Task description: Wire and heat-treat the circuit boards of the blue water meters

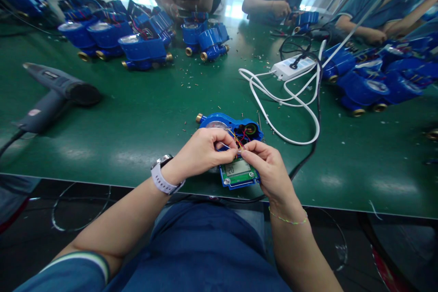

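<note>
In front of me on the green table lies a blue water meter [222,119] with its housing opened and a brass fitting at its left end. Its display board [238,169], a green circuit board with a small LCD in a blue frame, sits at the near side. Thin red and yellow wires [238,140] run between the two parts. My left hand [214,148] pinches a thin wire above the board. My right hand [268,164] is pinched close to the left fingertips, at the wires; the exact piece between its fingers is too small to make out.
A grey heat gun [56,89] lies at the left. A white power strip [294,67] with its looped white cord [316,121] and a black cable is to the right. More blue meters [143,50] stand at the back and right. Several people sit across the table.
</note>
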`<state>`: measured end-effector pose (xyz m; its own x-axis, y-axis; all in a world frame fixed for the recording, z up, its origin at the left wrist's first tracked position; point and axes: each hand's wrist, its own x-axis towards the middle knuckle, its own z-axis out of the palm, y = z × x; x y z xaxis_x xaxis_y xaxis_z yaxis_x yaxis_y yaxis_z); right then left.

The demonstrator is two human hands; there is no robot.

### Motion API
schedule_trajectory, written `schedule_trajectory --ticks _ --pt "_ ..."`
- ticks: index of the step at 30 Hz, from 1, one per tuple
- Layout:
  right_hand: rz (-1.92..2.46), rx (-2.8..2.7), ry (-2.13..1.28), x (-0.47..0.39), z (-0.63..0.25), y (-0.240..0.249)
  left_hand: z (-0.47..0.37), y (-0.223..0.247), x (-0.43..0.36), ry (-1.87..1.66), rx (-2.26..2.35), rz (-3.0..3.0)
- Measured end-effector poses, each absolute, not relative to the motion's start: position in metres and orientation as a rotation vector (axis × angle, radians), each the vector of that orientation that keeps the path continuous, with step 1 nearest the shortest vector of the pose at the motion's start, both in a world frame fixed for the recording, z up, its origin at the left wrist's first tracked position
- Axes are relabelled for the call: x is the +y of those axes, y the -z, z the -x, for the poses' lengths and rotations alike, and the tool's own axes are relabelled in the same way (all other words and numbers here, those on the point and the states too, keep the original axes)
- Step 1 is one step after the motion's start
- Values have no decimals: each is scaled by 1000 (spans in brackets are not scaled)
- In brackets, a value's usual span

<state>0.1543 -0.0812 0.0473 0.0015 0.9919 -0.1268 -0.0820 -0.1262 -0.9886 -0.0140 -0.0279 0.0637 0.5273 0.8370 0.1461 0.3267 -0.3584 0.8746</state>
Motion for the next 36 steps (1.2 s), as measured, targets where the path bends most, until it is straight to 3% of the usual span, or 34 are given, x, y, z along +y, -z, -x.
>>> schedule_trajectory --ticks 12,21,36 --pt "1269 -1120 -1291 -82 -153 -49 21 -68 -29 -1179 890 -2288" --pt "1419 -1365 -1143 -85 -152 -55 18 -80 -22 -691 812 -2787" --pt "1361 -1302 -1170 -80 -155 -57 27 -77 -10 -690 857 -2409"
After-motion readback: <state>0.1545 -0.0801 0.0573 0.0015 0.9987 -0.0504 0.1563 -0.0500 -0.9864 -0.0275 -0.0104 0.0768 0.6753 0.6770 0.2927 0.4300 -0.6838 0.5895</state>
